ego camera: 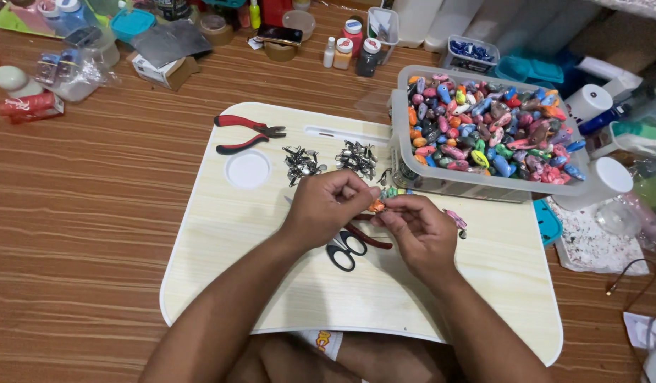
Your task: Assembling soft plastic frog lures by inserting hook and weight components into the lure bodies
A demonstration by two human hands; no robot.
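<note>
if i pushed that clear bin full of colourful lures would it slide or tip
The clear bin would probably slide rather than tip: it looks low and wide. Heaped with lures, it is likely fairly heavy. The smooth lap tray under it should offer little grip.

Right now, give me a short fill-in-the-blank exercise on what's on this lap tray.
1. The left hand and right hand pinch a small ____ bead between them.
2. The clear bin is full of colourful ____.
3. The pliers have ____ handles.
4. Black-handled ____ lie under the hands.

Missing words: orange; beads; red; scissors
</note>
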